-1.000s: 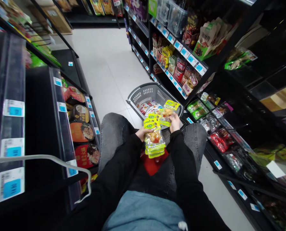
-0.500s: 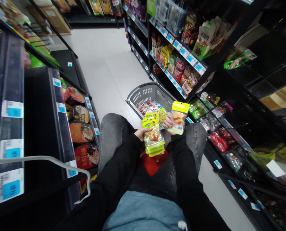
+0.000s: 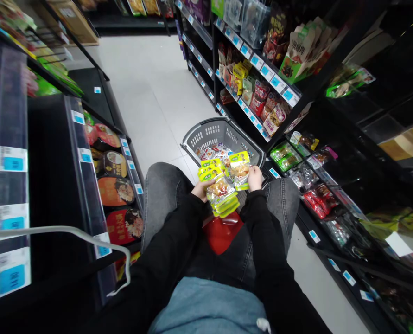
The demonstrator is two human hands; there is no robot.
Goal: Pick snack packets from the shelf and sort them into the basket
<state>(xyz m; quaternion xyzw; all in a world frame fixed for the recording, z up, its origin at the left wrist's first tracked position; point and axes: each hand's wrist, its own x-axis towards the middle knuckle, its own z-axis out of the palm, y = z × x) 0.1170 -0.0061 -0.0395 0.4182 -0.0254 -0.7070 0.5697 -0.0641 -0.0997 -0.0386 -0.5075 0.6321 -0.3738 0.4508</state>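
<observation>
My left hand [image 3: 202, 189] grips a stack of yellow-and-clear snack packets [image 3: 221, 191], fanned out above my lap. In my right hand [image 3: 255, 178] is a single snack packet [image 3: 239, 170] of the same kind, held upright by its right edge with its green-and-yellow front toward me. Its left edge comes close to the stack; whether they touch I cannot tell. Just beyond both hands stands a grey shopping basket [image 3: 206, 131] with several small white-and-red packets [image 3: 213, 152] inside. The packets I hold hide part of its near side.
A red packet or bag [image 3: 223, 233] lies between my thighs. Shelving with bowl-shaped food packs [image 3: 116, 191] runs along my left, and a white cable [image 3: 70, 229] crosses in front of it. Snack shelves [image 3: 262, 99] and low bins of packets [image 3: 317, 202] stand to the right.
My right hand has turned its packet over, from the clear back to the printed front, and brought it left beside the stack. The stack in my left hand has shifted slightly.
</observation>
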